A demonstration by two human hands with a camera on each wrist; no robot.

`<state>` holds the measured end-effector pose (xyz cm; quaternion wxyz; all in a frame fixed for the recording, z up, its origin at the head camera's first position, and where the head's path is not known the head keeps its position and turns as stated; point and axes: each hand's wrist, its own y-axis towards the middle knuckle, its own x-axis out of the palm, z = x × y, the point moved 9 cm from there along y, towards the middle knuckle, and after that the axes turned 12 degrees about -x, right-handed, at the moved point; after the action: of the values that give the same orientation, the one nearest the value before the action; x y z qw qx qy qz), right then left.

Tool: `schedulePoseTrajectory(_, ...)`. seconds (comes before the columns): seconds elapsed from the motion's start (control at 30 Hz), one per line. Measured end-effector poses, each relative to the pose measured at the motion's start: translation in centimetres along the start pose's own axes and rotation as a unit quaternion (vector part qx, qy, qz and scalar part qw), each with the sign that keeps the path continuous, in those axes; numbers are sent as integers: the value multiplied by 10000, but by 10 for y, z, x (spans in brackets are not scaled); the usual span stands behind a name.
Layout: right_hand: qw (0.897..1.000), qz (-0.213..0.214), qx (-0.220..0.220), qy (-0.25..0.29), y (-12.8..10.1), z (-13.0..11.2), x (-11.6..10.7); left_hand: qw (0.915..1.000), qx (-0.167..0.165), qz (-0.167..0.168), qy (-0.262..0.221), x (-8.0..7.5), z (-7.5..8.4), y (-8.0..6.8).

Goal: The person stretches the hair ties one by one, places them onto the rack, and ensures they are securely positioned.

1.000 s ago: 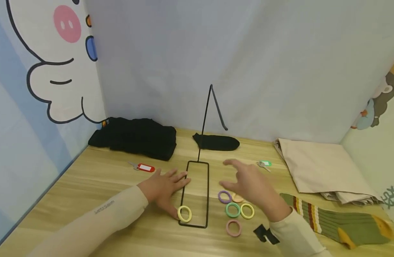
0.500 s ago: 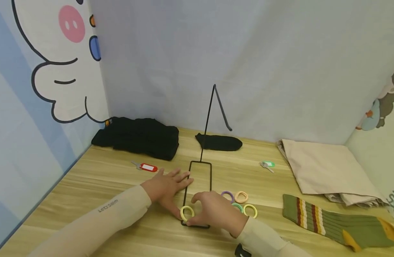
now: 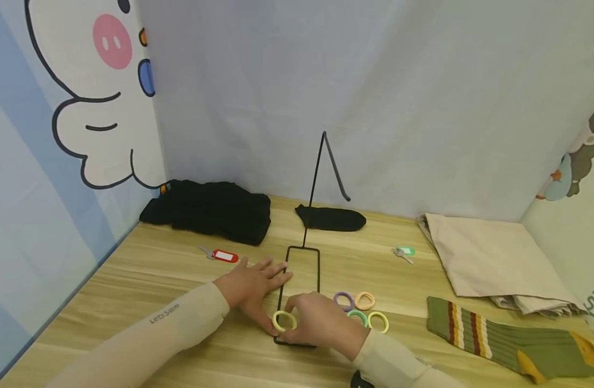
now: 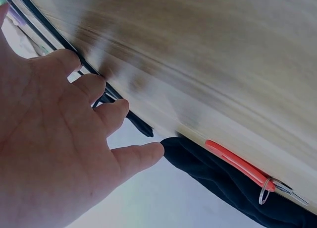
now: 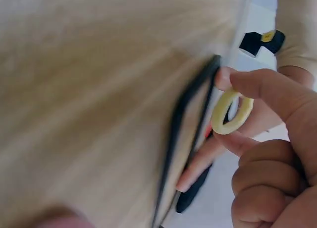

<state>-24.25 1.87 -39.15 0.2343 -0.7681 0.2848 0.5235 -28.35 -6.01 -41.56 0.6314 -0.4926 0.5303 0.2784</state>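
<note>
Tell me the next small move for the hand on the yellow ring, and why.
Probably lift the yellow hair ring clear of the black wire stand: the right hand already pinches it at the base's near corner, while the left hand lies flat against the frame, steadying it.

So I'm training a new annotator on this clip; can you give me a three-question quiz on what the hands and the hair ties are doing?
1. True or false: the right hand pinches the pale yellow hair tie.
2. Where does the left hand rest? A) on the black cloth B) flat on the table beside the black wire stand's base C) on the striped sock
3. How many hair ties lie loose on the table right of the wire stand?

Key
1. True.
2. B.
3. Four: purple, peach, green, yellow.
</note>
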Motion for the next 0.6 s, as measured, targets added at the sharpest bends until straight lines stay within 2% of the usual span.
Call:
schedulePoseTrajectory(0.1, 9994, 278, -26, -200, -8, -4, -13, 10000, -12, -47, -39, 1, 0, 0)
schedulePoseTrajectory(0.17, 9967, 654, -167, -450, -17, -11, -28, 10000, -17, -77, -57, 0, 1, 0)
schedulePoseTrajectory(0.23, 9861, 1275, -456, -962, -31, -22, -49, 9999, -31, -115, -64, 1, 1, 0)
schedulePoseTrajectory(0.27, 9761, 1650, -619, -1270, -39, -28, -60, 9999, -39, -128, -66, 2, 1, 0)
schedulePoseTrajectory(0.33, 9434, 2547, -977, -1884, -57, -44, -85, 9998, -58, -146, -81, 2, 1, 0)
schedulePoseTrajectory(0.43, 8779, 3790, -1421, -2558, -87, -66, -121, 9998, -71, -116, -136, 2, 1, 0)
schedulePoseTrajectory(0.6, 7921, 5062, -1970, -2784, -126, -84, -165, 9999, -15, 0, -162, 1, 1, 0)
